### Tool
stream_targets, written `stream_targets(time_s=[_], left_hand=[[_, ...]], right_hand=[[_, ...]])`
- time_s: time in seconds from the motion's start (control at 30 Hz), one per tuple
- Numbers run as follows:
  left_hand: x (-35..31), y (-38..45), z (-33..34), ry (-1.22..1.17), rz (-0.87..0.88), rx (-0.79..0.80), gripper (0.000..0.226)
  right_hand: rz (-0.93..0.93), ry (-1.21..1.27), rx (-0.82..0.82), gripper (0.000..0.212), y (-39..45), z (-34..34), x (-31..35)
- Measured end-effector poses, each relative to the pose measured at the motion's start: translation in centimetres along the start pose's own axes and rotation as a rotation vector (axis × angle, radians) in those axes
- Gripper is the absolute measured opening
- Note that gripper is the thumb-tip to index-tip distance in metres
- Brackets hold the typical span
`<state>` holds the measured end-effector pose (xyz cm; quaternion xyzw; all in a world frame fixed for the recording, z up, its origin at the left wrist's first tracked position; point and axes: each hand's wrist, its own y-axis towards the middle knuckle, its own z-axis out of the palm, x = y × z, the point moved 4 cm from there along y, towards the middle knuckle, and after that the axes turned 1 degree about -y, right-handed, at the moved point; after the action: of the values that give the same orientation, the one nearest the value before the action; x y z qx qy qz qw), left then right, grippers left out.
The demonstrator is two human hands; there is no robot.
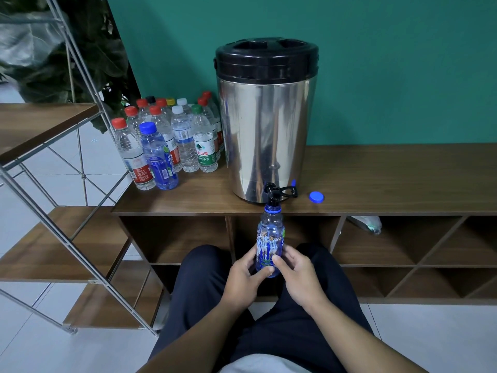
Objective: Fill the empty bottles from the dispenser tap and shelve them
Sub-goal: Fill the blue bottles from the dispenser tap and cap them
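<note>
I hold a small clear-blue plastic bottle with a picture label (269,244) upright between my knees, its open blue-ringed mouth right under the black tap (273,193) of the tall polished steel dispenser with a black lid (266,122). My left hand (243,277) wraps the lower left side of the bottle, thumb lying across the front near the base and the fingers curled behind. My right hand (297,275) grips the lower right side, thumb pressing the front of the label and the fingers curved round the far side. Both forearms reach forward from the bottom of the view and meet at the bottle, wrists slightly bent inward.

The dispenser stands on the brown wooden worktop (390,179) against a teal wall, with its tap over the front edge. The tap's black lever (289,191) points off to the right. A loose blue screw cap (316,197) lies on the worktop just to the right of the tap. To the left of the dispenser stands a cluster of capped clear plastic bottles (172,135) with red, white, green, yellow and black caps, and a blue-tinted bottle with a blue cap (158,157) at its front. I cannot tell how much they hold.

Under the worktop are open wooden compartments (390,243); one on the right holds a crumpled clear plastic item (367,223). At my left is a wood-and-metal shelf rack (53,238).
</note>
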<state>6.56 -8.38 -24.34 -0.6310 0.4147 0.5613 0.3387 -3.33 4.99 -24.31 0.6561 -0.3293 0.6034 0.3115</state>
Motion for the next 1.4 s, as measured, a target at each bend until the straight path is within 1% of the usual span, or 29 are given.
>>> stream_targets(time_s=[0.47,1.4], left_hand=[[-0.14,-0.05,0.07,-0.023,0.009,0.005,0.057],[-0.53,-0.11,-0.02,0.004,0.027,0.003,0.054]], right_hand=[[-0.007,-0.006,-0.005,0.033,0.11,0.05,-0.15],[0.0,0.009,0.001,0.034,0.19,-0.03,-0.44]])
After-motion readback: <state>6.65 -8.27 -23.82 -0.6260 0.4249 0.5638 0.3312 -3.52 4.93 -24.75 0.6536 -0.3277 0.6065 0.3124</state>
